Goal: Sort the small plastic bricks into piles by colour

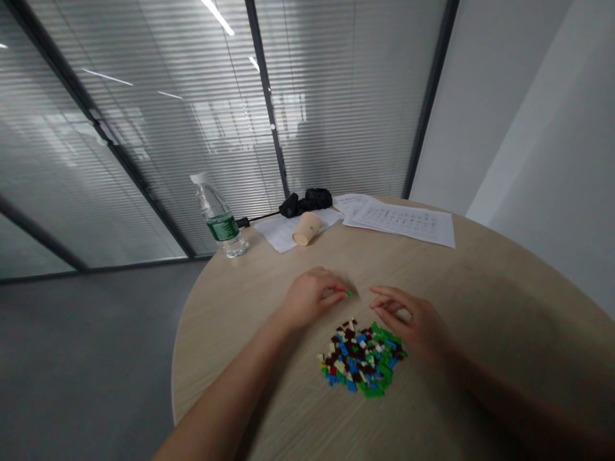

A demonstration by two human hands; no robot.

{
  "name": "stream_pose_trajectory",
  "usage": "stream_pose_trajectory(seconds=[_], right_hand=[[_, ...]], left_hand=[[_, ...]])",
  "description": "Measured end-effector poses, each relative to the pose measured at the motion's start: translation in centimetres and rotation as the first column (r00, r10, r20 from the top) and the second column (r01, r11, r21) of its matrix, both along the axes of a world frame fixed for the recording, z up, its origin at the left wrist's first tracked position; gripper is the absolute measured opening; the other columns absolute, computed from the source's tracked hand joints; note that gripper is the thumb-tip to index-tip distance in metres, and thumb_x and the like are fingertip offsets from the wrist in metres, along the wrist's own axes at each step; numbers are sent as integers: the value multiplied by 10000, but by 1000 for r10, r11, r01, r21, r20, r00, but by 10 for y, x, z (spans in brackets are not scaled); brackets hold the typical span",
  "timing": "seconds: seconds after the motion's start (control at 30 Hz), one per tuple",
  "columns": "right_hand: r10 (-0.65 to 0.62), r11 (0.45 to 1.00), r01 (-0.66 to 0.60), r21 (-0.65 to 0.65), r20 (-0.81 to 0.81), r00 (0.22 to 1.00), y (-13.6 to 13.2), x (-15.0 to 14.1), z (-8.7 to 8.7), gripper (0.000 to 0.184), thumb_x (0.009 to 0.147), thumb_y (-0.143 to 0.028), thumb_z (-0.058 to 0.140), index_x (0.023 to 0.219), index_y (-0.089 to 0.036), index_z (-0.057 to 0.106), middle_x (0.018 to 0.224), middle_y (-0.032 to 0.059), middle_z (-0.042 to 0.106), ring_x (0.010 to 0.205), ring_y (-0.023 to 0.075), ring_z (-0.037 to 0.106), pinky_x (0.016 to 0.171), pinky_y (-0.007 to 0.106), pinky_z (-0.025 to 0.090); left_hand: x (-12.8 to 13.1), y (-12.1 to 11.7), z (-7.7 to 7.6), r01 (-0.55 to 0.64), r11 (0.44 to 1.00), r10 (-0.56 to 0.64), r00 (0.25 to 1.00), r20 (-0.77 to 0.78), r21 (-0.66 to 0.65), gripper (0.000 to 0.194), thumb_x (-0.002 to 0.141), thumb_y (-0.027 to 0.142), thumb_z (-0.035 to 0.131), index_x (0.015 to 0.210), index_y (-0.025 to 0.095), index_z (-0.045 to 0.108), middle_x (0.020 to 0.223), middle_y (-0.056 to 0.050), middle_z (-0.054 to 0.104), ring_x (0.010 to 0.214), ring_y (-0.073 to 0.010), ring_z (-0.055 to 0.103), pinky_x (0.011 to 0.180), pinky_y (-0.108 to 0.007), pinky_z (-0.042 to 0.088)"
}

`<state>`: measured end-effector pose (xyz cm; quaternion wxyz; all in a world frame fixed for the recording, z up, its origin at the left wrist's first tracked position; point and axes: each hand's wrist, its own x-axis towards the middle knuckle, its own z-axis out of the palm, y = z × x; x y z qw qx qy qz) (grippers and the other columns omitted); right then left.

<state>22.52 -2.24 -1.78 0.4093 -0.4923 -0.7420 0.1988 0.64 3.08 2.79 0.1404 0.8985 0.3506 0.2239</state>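
My left hand is above the pale wood table, behind the heap of toy bricks. A small green toy brick is pinched between its thumb and fingertip. To its right, my right hand hovers at the far right edge of the heap, with its index finger stretched toward the left hand. Its other fingers curl near the thumb, and I see nothing between them. The flat heap of toy bricks mixes green, blue, dark brown, beige and a few red and yellow pieces.
On the round table, a water bottle stands at the far left. A paper cup lies on its side on a sheet. Behind it are a black bundle and printed papers. Glass panels with blinds rise beyond.
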Motion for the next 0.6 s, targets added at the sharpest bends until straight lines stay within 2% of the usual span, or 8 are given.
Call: stream_pose_trajectory(seconds=[0.13, 0.27, 0.33, 0.43, 0.53, 0.6], right_hand=[[87, 996, -89, 21, 85, 993, 0, 3, -4, 179, 794, -208, 510, 909, -184, 645, 850, 64, 664, 683, 144, 606, 644, 270, 512], [179, 982, -184, 35, 116, 977, -3, 1, -4, 176, 808, -190, 500, 894, -195, 653, 894, 71, 669, 782, 160, 623, 723, 290, 506], [233, 970, -240, 35, 131, 964, -5, 1, -2, 164, 813, -192, 502, 852, -201, 662, 879, 63, 677, 819, 165, 625, 757, 297, 496], [279, 960, -282, 1, 136, 951, -7, 1, 2, 169, 826, -197, 495, 830, -203, 664, 838, 52, 686, 788, 159, 626, 728, 285, 492], [302, 953, -298, -49, 119, 946, -8, 0, 6, 171, 828, -207, 497, 808, -199, 666, 818, 48, 687, 759, 153, 627, 701, 269, 488], [299, 953, -293, -73, 100, 949, -8, 0, 6, 171, 827, -212, 499, 805, -192, 668, 807, 48, 685, 751, 152, 626, 696, 266, 484]], left_hand=[[-18, 13, -7, -81, 997, 80, 979, -188, 4, 142, 814, 277, 568, 838, 233, 701, 796, -22, 634, 778, -159, 559, 666, -246, 399], [-22, 16, -14, -109, 994, 107, 968, -227, 4, 150, 799, 287, 580, 871, 261, 709, 828, -13, 636, 762, -149, 567, 636, -230, 394], [-21, 14, -14, -138, 990, 138, 961, -238, 18, 154, 793, 291, 579, 872, 268, 709, 826, -12, 631, 743, -144, 563, 623, -226, 392], [-18, 9, -8, -157, 987, 162, 957, -240, 39, 177, 781, 278, 580, 917, 252, 690, 814, -16, 617, 750, -151, 560, 639, -232, 401], [-11, 1, -2, -97, 995, 97, 978, -183, 10, 204, 791, 265, 571, 967, 213, 659, 832, -25, 611, 726, -142, 555, 653, -235, 414], [-4, -6, 0, 2, 999, -7, 989, -149, -40, 176, 810, 242, 549, 943, 193, 654, 830, -29, 608, 699, -129, 551, 651, -229, 420]])
